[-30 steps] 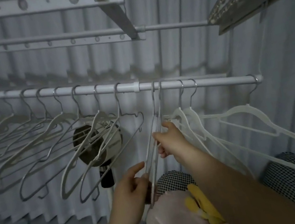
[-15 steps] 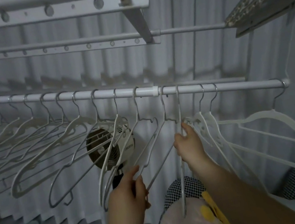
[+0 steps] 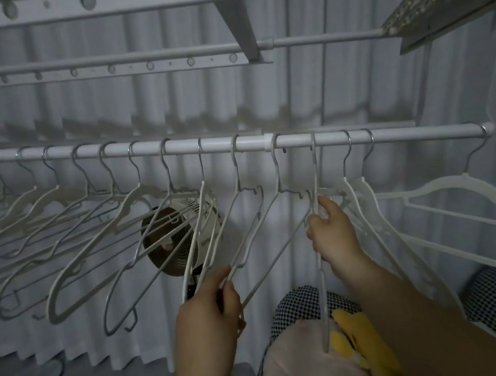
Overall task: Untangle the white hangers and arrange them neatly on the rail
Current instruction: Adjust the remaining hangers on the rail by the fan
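Pale curtain [image 3: 354, 88] behind: left hand [image 3: 209, 319] pinches a thin white hanger [image 3: 273, 266], right hand [image 3: 333, 232] grips its neighbour [image 3: 322, 290] (untangling step, I'd say); spacing them comes next.

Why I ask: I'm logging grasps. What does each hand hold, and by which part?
Left hand grips a wire hanger by its lower end; right hand pinches an edge-on white hanger near its top, just under the hook.

Short dark lettering on white side housing of fan [image 3: 182, 235], behind hangers: too blurred and small to read. No other text, label or number legible.
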`<state>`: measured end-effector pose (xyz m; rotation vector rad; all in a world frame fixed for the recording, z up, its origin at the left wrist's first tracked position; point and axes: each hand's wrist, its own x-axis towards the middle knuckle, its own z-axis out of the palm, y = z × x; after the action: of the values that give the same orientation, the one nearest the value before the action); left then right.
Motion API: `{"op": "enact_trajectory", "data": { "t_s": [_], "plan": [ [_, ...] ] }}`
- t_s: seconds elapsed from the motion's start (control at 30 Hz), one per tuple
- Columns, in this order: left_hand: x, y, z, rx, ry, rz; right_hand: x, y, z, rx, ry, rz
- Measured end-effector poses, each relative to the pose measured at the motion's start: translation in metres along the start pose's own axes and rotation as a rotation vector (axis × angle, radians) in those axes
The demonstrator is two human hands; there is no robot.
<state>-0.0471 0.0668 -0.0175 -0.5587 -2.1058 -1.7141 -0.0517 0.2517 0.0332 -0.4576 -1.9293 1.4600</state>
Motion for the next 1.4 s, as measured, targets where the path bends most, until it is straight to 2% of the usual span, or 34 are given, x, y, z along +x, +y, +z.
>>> {"op": "enact_trajectory", "data": {
  "t_s": [0.37,0.6,0.77,0.87,0.97,1.1,1.2,1.33,1.4],
  "plan": [
    [-0.005,0.002,0.006,0.048,-0.017,0.023,-0.004,-0.001,-0.021,0.001,0.037,-0.027],
    [-0.003,0.008,-0.002,0.131,0.004,0.052,-0.015,-0.010,-0.024,-0.161,0.000,-0.037],
    [0.005,0.012,-0.009,0.072,0.005,0.126,-0.040,-0.025,-0.036,-0.417,0.133,-0.275],
    [0.008,0.021,-0.010,0.031,0.007,0.182,-0.057,-0.039,-0.046,-0.466,0.179,-0.396],
    [0.006,0.028,-0.006,-0.014,-0.047,0.256,-0.067,-0.046,-0.061,-0.498,0.259,-0.437],
    [-0.002,0.033,0.000,-0.110,-0.131,0.346,-0.068,-0.036,-0.085,-0.306,0.392,-0.305],
    [-0.009,0.039,0.004,-0.145,-0.201,0.310,-0.064,-0.021,-0.100,-0.228,0.396,-0.131],
    [-0.018,0.044,0.016,-0.158,-0.290,0.268,-0.058,-0.006,-0.110,-0.062,0.212,0.129],
    [-0.023,0.048,0.024,-0.155,-0.327,0.246,-0.055,-0.004,-0.113,-0.006,0.087,0.182]
  ]
}}
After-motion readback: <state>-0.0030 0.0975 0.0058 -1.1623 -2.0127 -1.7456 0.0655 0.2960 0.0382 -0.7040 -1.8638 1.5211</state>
